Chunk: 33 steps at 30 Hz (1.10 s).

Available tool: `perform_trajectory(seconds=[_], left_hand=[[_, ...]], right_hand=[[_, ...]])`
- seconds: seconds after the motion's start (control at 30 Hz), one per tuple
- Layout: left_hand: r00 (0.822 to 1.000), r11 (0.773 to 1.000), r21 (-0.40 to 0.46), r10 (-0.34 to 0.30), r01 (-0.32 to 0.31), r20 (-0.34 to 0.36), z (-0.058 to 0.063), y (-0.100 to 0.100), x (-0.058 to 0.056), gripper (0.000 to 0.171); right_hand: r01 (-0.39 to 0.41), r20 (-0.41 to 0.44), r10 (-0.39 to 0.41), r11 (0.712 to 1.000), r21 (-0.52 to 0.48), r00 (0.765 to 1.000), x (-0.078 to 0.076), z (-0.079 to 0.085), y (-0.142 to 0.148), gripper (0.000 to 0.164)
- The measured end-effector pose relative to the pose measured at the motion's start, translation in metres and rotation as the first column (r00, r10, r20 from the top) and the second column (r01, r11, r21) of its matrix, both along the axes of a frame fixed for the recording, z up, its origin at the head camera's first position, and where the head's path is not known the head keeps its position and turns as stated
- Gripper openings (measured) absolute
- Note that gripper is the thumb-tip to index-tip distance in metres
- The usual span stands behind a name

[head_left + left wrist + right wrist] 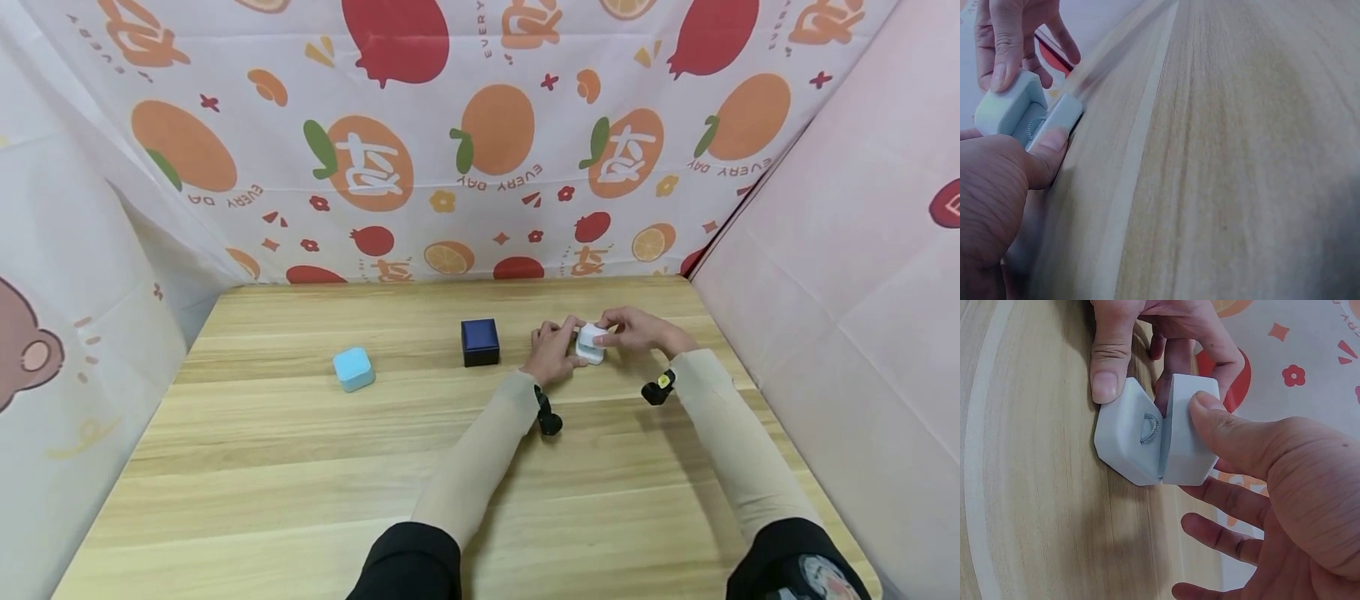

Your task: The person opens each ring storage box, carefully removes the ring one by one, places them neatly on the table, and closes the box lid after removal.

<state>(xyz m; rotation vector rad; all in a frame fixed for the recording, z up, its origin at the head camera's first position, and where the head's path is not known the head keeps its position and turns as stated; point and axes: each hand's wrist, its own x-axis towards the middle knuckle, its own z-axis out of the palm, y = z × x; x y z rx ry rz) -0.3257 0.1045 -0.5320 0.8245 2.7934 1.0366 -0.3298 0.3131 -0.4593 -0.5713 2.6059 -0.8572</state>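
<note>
- The tabletop (300, 467) is smooth-looking wood, so I'd guess a sideways shove could make the white ring box (590, 348) skate. It's on the right half, right of the navy box (480, 342).
- Both hands are on that 1 box: left hand (551, 352) pinches the base (1122, 450), thumb on its edge; right hand (637, 329) pinches the lid (1191, 437). If the 2 pull against each other, the hinge could strain.
- Lid's partway up. If it's sprung (can't tell), a slip might nip a finger.
- The ring (1150, 429) stands up in the base. A hard jolt or tip might pop it out, imo.
- Writing: the backdrop cloth (285, 158) repeats "EVERY DAY", upside down, plus Chinese characters (372, 171) I won't guess at.
- Print on the right black sleeve (817, 575): too small to read.
- Navy box, light blue box (352, 369), white box: no brand on the sides I can see.
</note>
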Motion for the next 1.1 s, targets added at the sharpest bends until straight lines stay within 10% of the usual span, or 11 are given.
perform_trajectory(seconds=[1.1], left_hand=[[1.0, 1.0, -0.019, 0.008, -0.007, 0.017, -0.001, 0.001, -0.002, 0.064]], right_hand=[[0.028, 0.073, -0.027, 1.0, -0.012, 0.997, -0.002, 0.003, 0.002, 0.025]])
